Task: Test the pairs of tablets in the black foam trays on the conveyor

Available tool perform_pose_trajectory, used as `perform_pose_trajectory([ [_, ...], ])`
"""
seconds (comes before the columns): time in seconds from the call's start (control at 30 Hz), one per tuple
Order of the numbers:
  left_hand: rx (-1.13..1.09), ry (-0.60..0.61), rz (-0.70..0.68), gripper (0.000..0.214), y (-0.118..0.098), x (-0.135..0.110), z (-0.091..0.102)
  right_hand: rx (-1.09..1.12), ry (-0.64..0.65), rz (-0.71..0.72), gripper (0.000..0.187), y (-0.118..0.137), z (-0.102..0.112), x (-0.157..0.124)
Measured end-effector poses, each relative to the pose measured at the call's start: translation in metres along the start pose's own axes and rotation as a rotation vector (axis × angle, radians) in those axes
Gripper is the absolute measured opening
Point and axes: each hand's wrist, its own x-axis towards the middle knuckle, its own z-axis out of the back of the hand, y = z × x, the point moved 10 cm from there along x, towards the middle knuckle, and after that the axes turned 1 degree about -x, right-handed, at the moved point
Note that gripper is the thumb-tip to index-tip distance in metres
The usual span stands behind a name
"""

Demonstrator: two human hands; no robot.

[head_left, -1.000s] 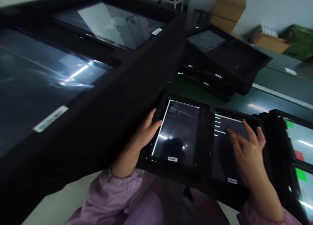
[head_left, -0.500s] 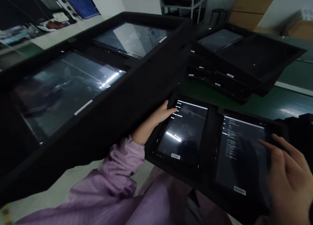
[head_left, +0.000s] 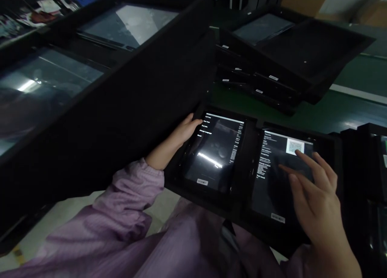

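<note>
A black tray (head_left: 242,213) in front of me holds two tablets side by side, both lit. My left hand (head_left: 183,132) lies at the left tablet (head_left: 208,155), its thumb stretched to the white menu lines at the screen's upper left and the other fingers partly hidden. Above the right tablet (head_left: 272,197), my right hand (head_left: 317,189) has its fingers spread, pointing at the screen. Text lines and a white QR code (head_left: 292,145) show there; one fingertip overlaps the code. Whether the fingertips touch the glass I cannot tell. Each tablet carries a small white barcode label low on its front.
To the left stands a tall black tray stack (head_left: 151,80) with dark tablets in its top layer. More black trays (head_left: 305,60) are piled askew at the back right. Other black trays (head_left: 363,169) rise along the right edge. Cardboard boxes (head_left: 305,2) are farther back.
My right hand has moved left across the right tablet. Its screen now shows a QR code with text, and the left screen has text sliding in at its right edge. The view has shifted.
</note>
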Motion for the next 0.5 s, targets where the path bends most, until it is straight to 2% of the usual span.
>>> perform_pose_trajectory([
  [0.13, -0.009, -0.007, -0.039, 0.036, 0.004, 0.004, 0.003, 0.026, 0.047, 0.117, 0.031, 0.018, -0.009, -0.003],
  [0.27, -0.054, 0.030, -0.081, 0.040, 0.012, 0.009, 0.003, 0.064, 0.204, 0.196, 0.031, 0.035, -0.028, -0.007],
  [0.33, -0.072, 0.025, -0.084, 0.039, 0.014, 0.010, 0.004, 0.058, 0.244, 0.228, 0.031, 0.038, -0.033, -0.008],
  [0.43, -0.086, 0.022, -0.059, 0.036, 0.013, 0.008, 0.004, 0.014, 0.118, 0.208, 0.033, 0.032, -0.019, -0.003],
  [0.5, -0.071, 0.031, -0.044, 0.037, 0.010, 0.006, 0.002, -0.027, 0.006, 0.115, 0.039, 0.018, -0.005, 0.001],
])
